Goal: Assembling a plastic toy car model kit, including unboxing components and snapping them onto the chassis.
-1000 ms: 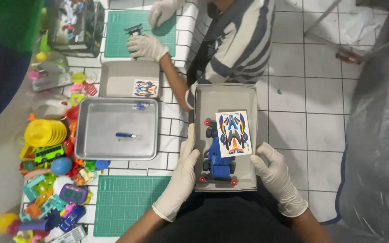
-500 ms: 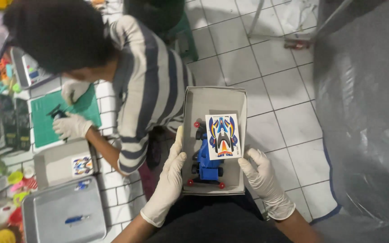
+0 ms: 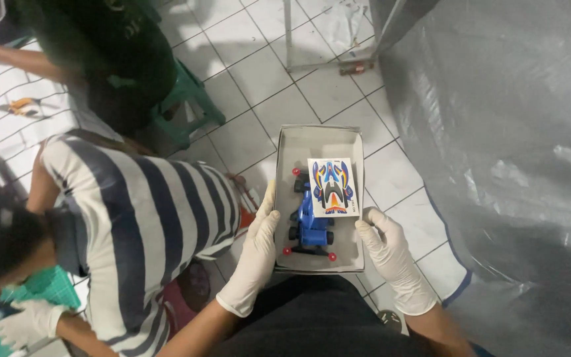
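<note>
Metal tray (image 3: pixel 318 140): grey, rectangular, shallow, in the centre of the frame, held above the white tiled floor (image 3: pixel 259 79). You carry it between both hands.

Left hand (image 3: pixel 254 254): white glove, lying along the tray's left edge, fingers closed narrow against the rim and thumb at the side, gripping it.

Right hand (image 3: pixel 384 248): white glove, at the tray's lower right edge, fingers curled around the rim and holding it.

Blue toy car (image 3: pixel 310 221): lies inside the tray, in its lower half, red-tipped rollers at the corners.

Sticker sheet (image 3: pixel 332 187): white card with coloured shapes, inside the tray, resting partly on the car's upper right side.

Person in a striped shirt (image 3: pixel 140 225): left of the frame, bent forward just beside your left hand; their own gloved hand (image 3: pixel 24 324) is at the lower left.

Green stool (image 3: pixel 190 99): upper left, on the tiles.

Grey plastic sheeting (image 3: pixel 503 165): fills the right side of the frame.
</note>
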